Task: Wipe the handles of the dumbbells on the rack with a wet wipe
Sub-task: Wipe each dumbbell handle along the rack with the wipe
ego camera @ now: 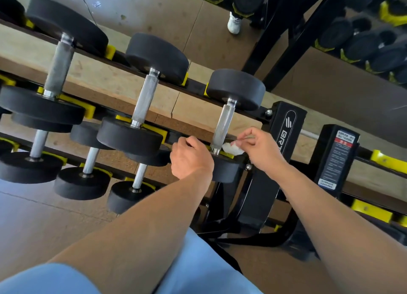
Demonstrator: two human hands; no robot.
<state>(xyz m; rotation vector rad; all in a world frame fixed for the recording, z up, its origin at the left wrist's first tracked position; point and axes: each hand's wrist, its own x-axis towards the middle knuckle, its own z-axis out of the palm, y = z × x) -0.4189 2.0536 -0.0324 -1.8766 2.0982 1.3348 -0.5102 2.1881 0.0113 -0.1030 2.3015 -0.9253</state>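
Three black dumbbells lie on the top shelf of a black rack (284, 126) with yellow cradles. The rightmost dumbbell (236, 89) has a steel handle (223, 126). My right hand (257, 148) pinches a small white wet wipe (232, 148) right beside the near end of that handle. My left hand (190, 157) is curled over the near head of the same dumbbell, just left of the handle. The middle dumbbell's handle (146, 98) and the left dumbbell's handle (60, 65) are untouched.
Smaller dumbbells (82, 181) sit on the lower shelf at the left. A second rack (337, 157) with a warning label stands at the right. A mirror behind reflects more dumbbells and a white shoe (234, 24). The floor is tan board.
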